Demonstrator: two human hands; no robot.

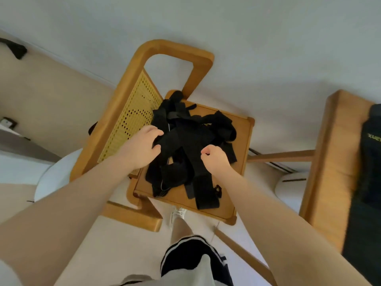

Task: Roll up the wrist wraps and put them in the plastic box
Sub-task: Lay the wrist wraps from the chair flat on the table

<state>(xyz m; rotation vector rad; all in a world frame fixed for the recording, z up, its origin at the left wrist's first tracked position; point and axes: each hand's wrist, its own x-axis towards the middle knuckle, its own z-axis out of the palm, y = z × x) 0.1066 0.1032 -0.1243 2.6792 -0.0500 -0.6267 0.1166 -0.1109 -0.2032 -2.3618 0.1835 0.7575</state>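
Pretty much square one here. At the bottom of the frame you get the person's grey shorts with black-and-white trim (185, 263), a bare leg and a white sneaker (177, 215) on the pale floor (123, 244). Both arms reach up to the middle of the frame, where the tangled heap of black fabric wrist wraps (189, 149) sits loose on the seat of a light wooden chair with a yellow cane back (241, 133). The left hand (144, 145) has its fingers curled into the left edge of the pile, grasping a wrap. The right hand (214, 155) is clenched at the pile's right side; whether it's pinching a strap is hard to tell. Nothing looks rolled yet, and no plastic box is in view. At the right edge there's a wooden tabletop (334, 153) with something dark on it, and a pale wall (247, 27) fills the top.
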